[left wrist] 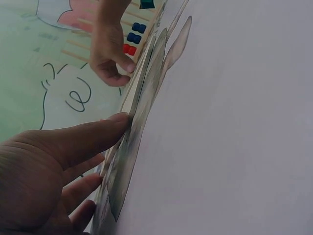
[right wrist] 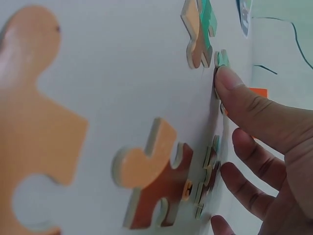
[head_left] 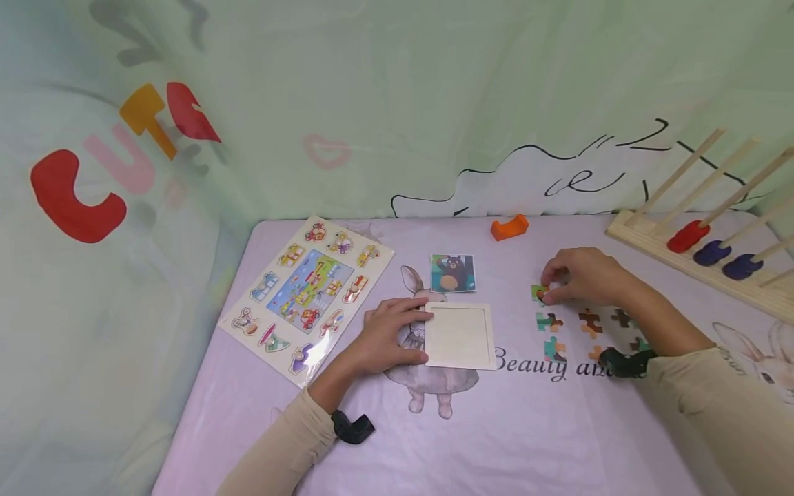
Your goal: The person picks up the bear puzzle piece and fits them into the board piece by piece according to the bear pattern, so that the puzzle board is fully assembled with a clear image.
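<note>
My left hand [head_left: 392,334] rests at the left edge of a square wooden puzzle tray [head_left: 460,337], its thumb [left wrist: 105,131] touching that edge and its fingers extended. My right hand [head_left: 579,275] pinches a green-and-brown jigsaw piece [head_left: 538,294] between thumb and fingers, low over the table. In the right wrist view the thumb [right wrist: 230,81] lies against the piece. Several more pieces are laid out in rows nearby, among them a teal-edged one [head_left: 549,322] and a brown one [head_left: 591,322]. The right forearm partly hides some. A bear picture card [head_left: 453,273] lies just beyond the tray.
To the left lies a vehicle peg puzzle board [head_left: 307,296]. An orange block with a curved notch [head_left: 510,227] is at the table's back edge. A wooden bead rack [head_left: 701,255] with upright rods and red and blue beads stands at the back right.
</note>
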The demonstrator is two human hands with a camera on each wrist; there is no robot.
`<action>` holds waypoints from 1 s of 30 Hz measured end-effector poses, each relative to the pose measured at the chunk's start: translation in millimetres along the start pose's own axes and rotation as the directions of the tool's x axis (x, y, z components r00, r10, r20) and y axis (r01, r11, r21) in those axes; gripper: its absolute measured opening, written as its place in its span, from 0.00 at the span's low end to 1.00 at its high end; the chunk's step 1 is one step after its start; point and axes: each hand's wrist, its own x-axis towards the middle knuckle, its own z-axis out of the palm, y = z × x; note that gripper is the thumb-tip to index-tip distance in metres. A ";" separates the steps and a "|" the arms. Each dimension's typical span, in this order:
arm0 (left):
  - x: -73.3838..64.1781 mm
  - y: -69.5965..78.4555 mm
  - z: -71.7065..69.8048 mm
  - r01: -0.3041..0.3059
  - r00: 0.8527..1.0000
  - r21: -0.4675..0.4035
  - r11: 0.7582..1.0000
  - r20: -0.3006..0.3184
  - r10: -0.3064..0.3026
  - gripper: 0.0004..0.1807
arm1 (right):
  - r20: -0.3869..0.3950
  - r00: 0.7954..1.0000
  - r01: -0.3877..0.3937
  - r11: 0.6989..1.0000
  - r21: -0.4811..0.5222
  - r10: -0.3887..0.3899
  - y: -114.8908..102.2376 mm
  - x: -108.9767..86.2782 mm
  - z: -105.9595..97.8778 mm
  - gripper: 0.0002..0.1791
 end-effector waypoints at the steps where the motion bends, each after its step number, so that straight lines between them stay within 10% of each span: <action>1: -0.1 -0.1 0.1 0.000 1.000 0.003 1.000 -0.001 0.000 0.37 | -0.001 1.000 -0.002 1.000 0.004 0.002 0.1 0.1 0.2 0.17; 30: 0.4 -0.6 -0.4 0.010 1.000 0.013 1.000 0.025 -0.010 0.39 | -0.005 0.999 0.053 0.995 0.079 -0.053 -8.5 -9.3 -10.5 0.07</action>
